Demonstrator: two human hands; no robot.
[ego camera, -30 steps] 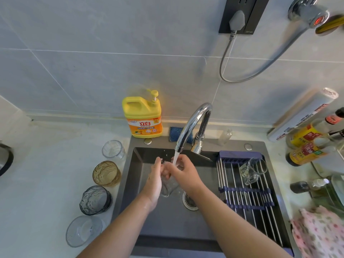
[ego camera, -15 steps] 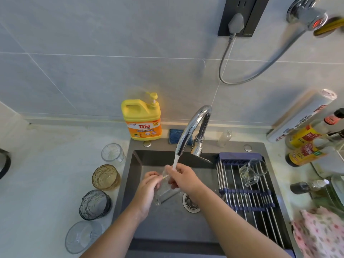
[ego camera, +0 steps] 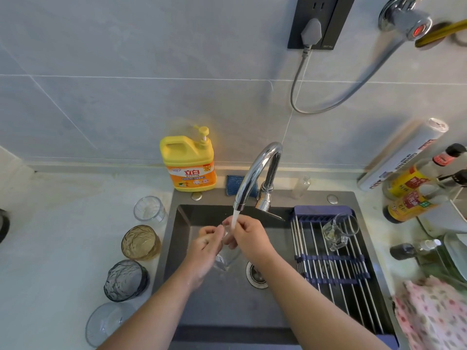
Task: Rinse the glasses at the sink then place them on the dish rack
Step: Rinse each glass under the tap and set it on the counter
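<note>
A clear glass [ego camera: 227, 256] is held over the dark sink [ego camera: 182, 223], under the water running from the chrome tap [ego camera: 255, 173]. My left hand [ego camera: 204, 251] grips its left side and my right hand [ego camera: 249, 238] grips its rim on the right. On the counter left of the sink stand a clear glass [ego camera: 149, 209], an amber glass [ego camera: 140, 243], a grey glass [ego camera: 125, 280] and a clear bowl-shaped glass [ego camera: 108, 322]. A clear handled glass [ego camera: 338, 229] lies on the dish rack [ego camera: 336, 269] across the sink's right half.
A yellow dish soap bottle [ego camera: 189, 161] and a blue sponge [ego camera: 233, 184] stand behind the sink. Sauce bottles [ego camera: 414, 195] and a roll [ego camera: 401, 155] crowd the right counter. A pink floral cloth [ego camera: 434, 317] lies at the lower right. The drain [ego camera: 255, 274] sits below my hands.
Both hands have turned the glass under the stream; it now points down and to the right of my left hand, with my left hand's fingers curled over it.
</note>
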